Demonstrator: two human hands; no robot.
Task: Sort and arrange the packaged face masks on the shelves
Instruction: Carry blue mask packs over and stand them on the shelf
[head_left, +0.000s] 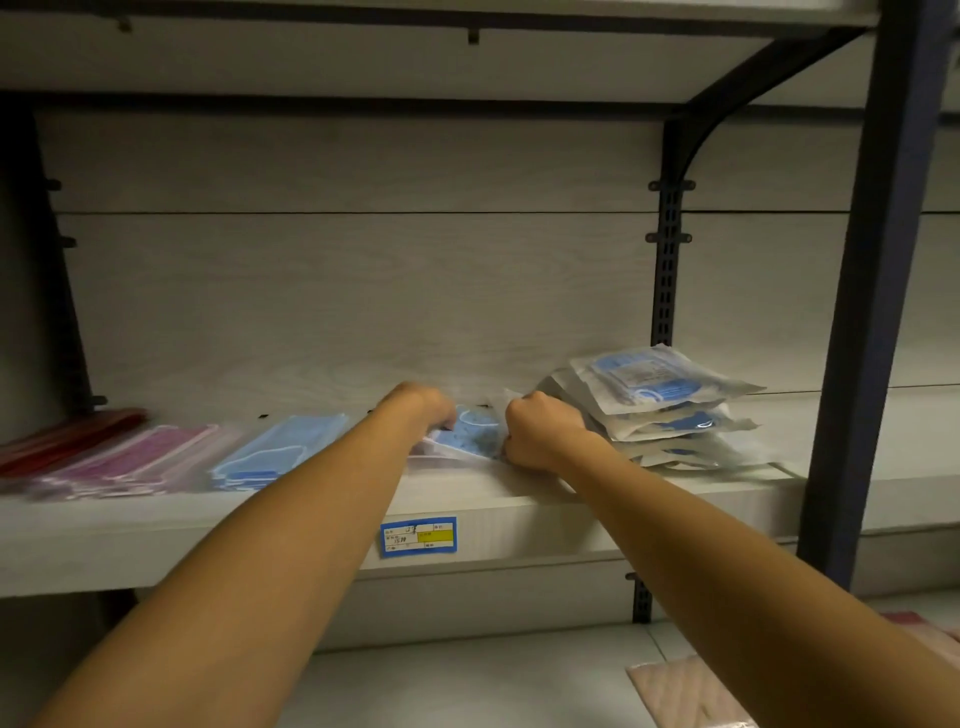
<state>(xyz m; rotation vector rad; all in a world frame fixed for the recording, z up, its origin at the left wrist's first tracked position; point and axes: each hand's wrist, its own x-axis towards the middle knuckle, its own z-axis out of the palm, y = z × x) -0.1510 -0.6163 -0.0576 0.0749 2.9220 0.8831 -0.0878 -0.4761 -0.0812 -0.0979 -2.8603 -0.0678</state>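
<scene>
I see both hands on one blue mask pack (470, 434) near the shelf (519, 514) front edge, mid-length. Left hand (428, 408) curls round its left end; right hand (540, 431), fisted, grips its right end. A stack (665, 405) sits just right; a blue pile (275, 449) and pink packs (140, 457) lie left.

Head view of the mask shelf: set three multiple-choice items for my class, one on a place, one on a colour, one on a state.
1. Where is the stack of sealed packs?
A. left end of the shelf
B. right of both hands
C. lower shelf

2. What colour are the masks in the pack between the hands?
A. blue
B. green
C. black

3. How is the right hand?
A. flat and open
B. out of view
C. fingers curled on the pack's edge

Answers: B, the stack lies beyond the right hand; A, blue shows through the wrap; C, its knuckles are bent at the edge.
</scene>
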